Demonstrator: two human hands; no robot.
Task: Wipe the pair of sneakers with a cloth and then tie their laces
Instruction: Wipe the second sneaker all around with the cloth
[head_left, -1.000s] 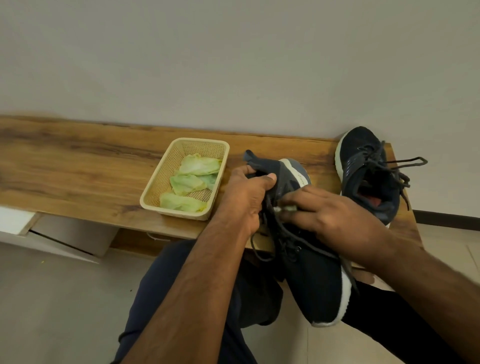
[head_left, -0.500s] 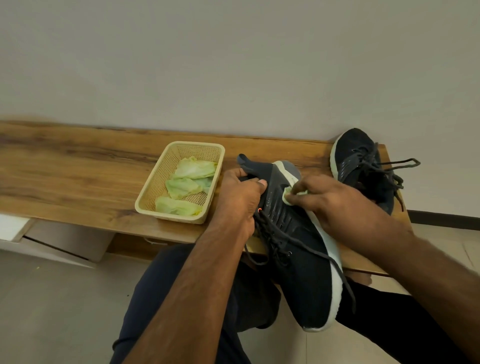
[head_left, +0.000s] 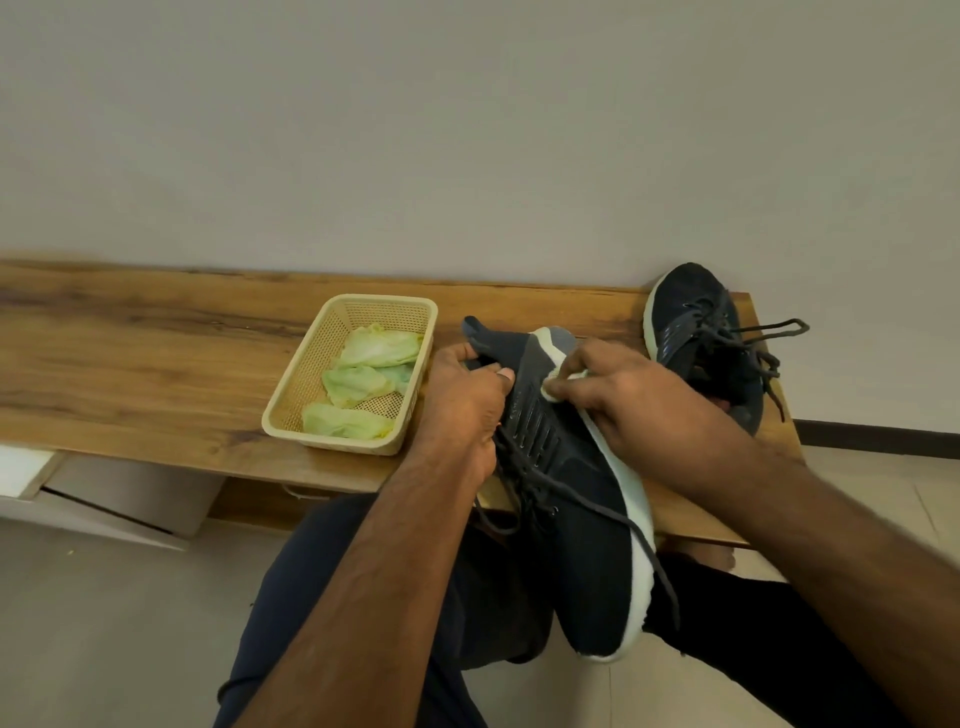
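One sneaker (head_left: 566, 499) over my lap, left hand (head_left: 462, 410) gripping its collar; right hand (head_left: 639, 410) pinching the cloth (head_left: 563, 385) has slid from laces to heel sole edge. Wiping continues; laces (head_left: 597, 501) untied.

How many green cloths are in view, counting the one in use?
4, possibly more hidden: three in the basket, at; one pinched in the right hand against the held sneaker.
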